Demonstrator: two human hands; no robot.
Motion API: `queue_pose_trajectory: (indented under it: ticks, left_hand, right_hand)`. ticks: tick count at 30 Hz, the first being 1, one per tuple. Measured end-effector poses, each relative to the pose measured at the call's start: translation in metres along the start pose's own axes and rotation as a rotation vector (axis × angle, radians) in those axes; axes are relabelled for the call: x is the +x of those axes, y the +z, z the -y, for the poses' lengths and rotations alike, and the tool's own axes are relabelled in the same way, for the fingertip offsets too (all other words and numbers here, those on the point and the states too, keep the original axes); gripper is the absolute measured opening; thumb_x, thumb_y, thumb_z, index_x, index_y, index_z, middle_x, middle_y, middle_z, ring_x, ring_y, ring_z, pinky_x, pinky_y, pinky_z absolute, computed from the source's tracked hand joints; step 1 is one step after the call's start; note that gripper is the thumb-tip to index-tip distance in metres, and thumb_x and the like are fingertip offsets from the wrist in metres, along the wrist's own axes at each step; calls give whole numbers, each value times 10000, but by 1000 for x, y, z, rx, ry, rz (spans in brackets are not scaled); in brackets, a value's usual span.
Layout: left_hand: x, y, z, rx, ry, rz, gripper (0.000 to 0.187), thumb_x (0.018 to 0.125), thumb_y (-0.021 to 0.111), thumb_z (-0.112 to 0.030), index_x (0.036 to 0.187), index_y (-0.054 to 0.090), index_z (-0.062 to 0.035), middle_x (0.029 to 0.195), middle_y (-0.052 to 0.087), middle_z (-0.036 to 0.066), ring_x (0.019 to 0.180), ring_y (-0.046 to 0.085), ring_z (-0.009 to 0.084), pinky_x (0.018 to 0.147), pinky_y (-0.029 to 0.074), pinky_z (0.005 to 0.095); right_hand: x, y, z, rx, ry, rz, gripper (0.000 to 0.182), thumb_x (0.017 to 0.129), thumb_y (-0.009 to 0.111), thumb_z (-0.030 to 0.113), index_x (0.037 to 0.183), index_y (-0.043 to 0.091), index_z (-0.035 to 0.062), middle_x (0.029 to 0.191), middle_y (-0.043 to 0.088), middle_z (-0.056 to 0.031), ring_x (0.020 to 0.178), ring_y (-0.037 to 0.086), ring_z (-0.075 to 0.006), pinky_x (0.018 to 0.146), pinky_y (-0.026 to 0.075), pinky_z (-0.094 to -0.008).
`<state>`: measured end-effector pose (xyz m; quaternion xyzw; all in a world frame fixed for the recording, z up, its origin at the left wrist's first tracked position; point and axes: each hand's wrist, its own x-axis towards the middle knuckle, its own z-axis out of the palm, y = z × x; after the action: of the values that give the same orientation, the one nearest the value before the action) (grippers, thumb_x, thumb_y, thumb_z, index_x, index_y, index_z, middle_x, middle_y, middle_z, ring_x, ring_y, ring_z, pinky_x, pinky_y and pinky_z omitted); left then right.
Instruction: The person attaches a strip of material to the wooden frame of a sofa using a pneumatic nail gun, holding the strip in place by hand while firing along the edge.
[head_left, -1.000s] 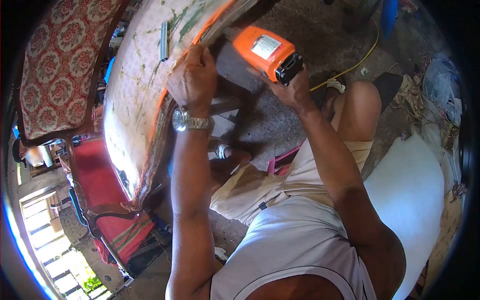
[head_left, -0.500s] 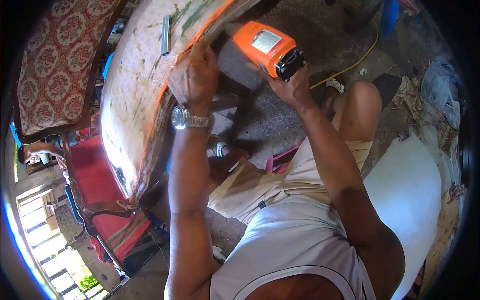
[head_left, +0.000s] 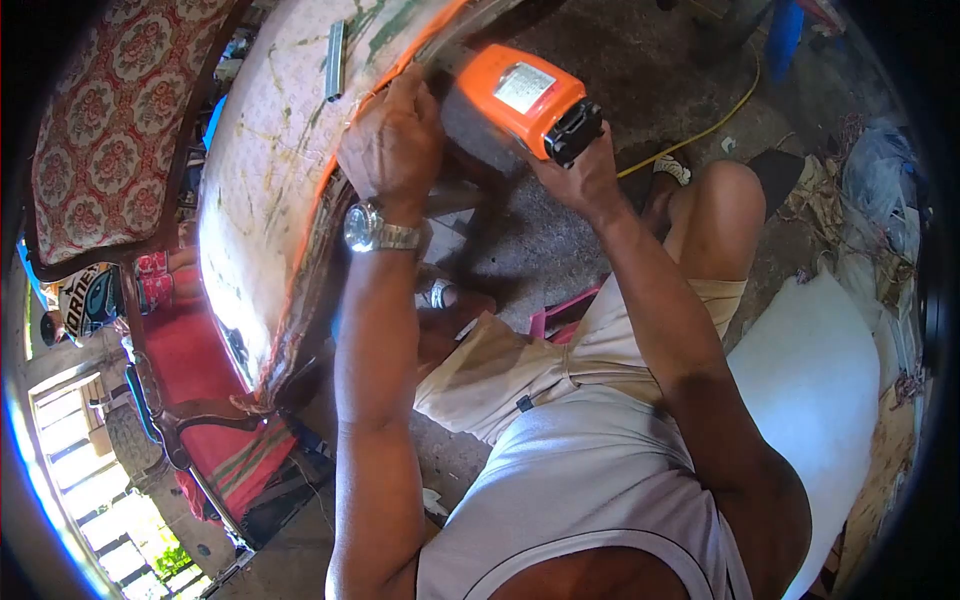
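Note:
My left hand (head_left: 392, 142) pinches the orange fabric edge of an upturned chair seat (head_left: 268, 190) and pulls it tight over the rim. In my right hand (head_left: 578, 172) is an orange staple gun (head_left: 522, 98), its nose pressed to the seat's rim just right of my left fingers. A strip of metal staples (head_left: 335, 60) lies on the pale, stained underside of the seat. A metal watch (head_left: 372, 231) is on my left wrist. I sit with my knees bent beneath the seat.
A chair with red floral upholstery (head_left: 95, 130) stands at the left, a red cushioned chair (head_left: 200, 400) below it. A yellow cord (head_left: 705, 130) crosses the concrete floor. A white cushion (head_left: 815, 390) lies at the right beside scraps of fabric (head_left: 880, 170). A person's clothing shows at far left.
The staple gun and both hands have shifted slightly along the seat's rim. At the far left a person has come further into view.

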<state>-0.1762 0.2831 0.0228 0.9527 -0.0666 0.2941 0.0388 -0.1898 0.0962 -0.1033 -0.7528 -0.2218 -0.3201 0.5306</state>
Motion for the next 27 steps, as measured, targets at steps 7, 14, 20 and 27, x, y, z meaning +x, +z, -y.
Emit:
queue_pose_trajectory:
  ticks: [7, 14, 20, 27]
  left_hand:
    - [-3, -6, 3, -28, 4, 39, 262, 975, 676, -261, 1180, 798, -156, 895, 761, 197, 765, 758, 345, 686, 595, 428]
    - [-6, -9, 1, -58, 8, 29, 271, 983, 664, -252, 1202, 791, -155, 900, 757, 205, 774, 757, 352, 698, 598, 432]
    - [-6, -9, 4, -73, 25, 40, 285, 991, 658, -263, 1221, 778, -146, 915, 756, 212, 805, 755, 369, 722, 601, 445]
    - [-19, -14, 0, 1, 2, 89, 322, 993, 648, -259, 1269, 718, -108, 918, 755, 210, 788, 740, 392, 694, 586, 484]
  right_hand:
    - [-2, -8, 5, 15, 9, 10, 315, 758, 850, 100, 1041, 716, 62, 926, 764, -138, 853, 761, -342, 760, 604, -413]
    - [-2, -10, 16, 158, 20, 11, 283, 787, 843, 99, 1040, 725, 55, 928, 767, -148, 848, 763, -348, 761, 607, -401]
    - [3, -4, 21, 174, 118, 47, 318, 778, 858, 124, 1060, 726, 58, 946, 771, -153, 869, 766, -347, 769, 608, -400]
    - [-11, -16, 24, 82, 116, 70, 224, 881, 816, 91, 1095, 756, 63, 1049, 795, -100, 965, 779, -261, 848, 600, -363]
